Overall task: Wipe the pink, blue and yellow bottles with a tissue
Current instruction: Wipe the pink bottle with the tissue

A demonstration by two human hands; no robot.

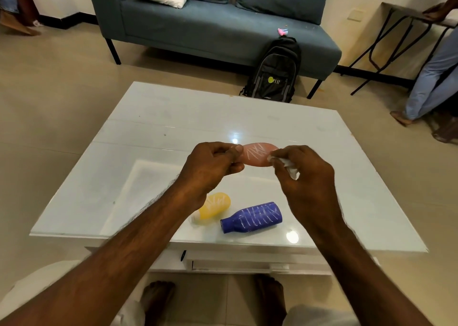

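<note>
1. Pink bottle (257, 155), centre of frame, is held on its side above the white table (173, 127); white scribbles mark its side.
2. Left hand (210, 169) grips the bottle's left end, fingers curled round it.
3. Right hand (304, 177) pinches a crumpled tissue (290, 168) against the bottle's right end.
4. Yellow bottle (215, 205) and blue bottle (255, 216) lie on their sides, lower centre, both scribbled.
5. The bottles look light, smooth and probably slippery; a firm grip at one end leaves the body free for wiping.

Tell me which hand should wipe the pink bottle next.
Right. The right hand pinches the tissue at one end of the pink bottle, beside its white marks, while the left hand grips the other end, holding it above the table.
</note>
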